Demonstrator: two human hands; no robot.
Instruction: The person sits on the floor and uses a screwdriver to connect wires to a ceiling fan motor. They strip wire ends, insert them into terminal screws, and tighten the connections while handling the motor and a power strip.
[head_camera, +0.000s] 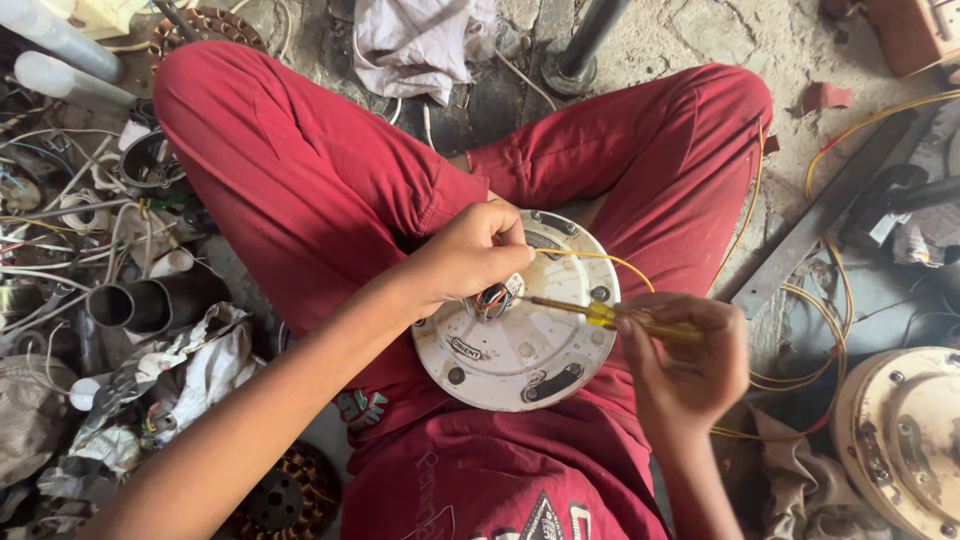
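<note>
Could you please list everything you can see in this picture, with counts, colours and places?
round motor housing: one, white, on the lap
wire bundle: one, multicoloured, at the housing's centre
screwdriver: one, yellow handle, tip toward the centre
thin wire: one, yellow, across the housing top
second housing: one, cream, lower right
pipe: one, dark, left among scrap
cloth: one, white, top centre
copper windings: one, bottom left
trousers: red, legs crossed
left hand: pinching the wire bundle
right hand: gripping the screwdriver
</note>
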